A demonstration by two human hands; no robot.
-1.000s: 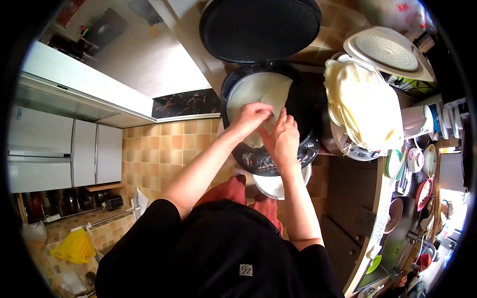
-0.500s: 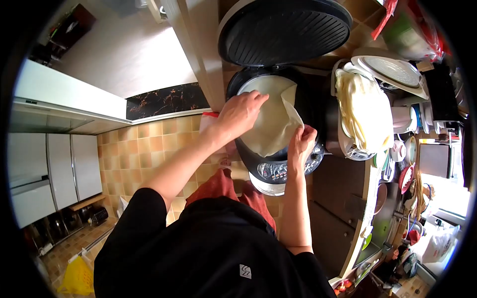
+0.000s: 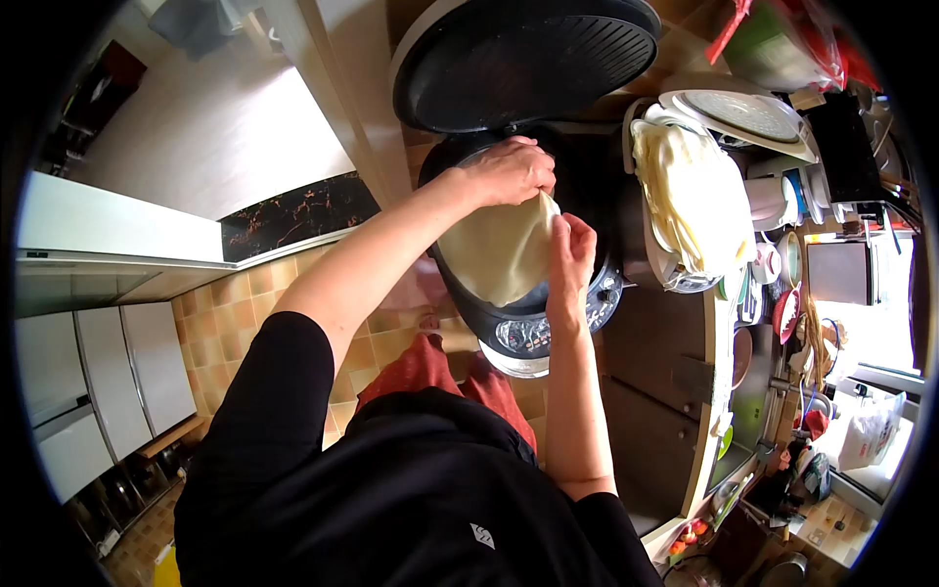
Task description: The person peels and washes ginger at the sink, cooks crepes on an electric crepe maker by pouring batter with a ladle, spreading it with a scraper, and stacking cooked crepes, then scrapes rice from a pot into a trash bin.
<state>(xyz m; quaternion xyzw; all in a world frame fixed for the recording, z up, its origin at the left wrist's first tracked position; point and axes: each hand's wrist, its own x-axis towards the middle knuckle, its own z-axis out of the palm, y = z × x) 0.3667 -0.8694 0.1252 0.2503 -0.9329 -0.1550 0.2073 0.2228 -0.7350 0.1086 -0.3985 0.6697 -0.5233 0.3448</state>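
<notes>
With the pan (image 3: 593,181) as a clock face, the thin pale sheet (image 3: 497,256) lies in it, one edge raised toward two o'clock. There the fingers of the left hand (image 3: 511,174) seem to pinch its top, the grip partly hidden; those of the right hand (image 3: 573,259) pinch just below. An uneven pull could tear it; a hot pan could burn skin. The open lid (image 3: 523,68) at twelve may crowd the left hand. A stack (image 3: 690,196) sits at three, the panel (image 3: 528,338) at six.
</notes>
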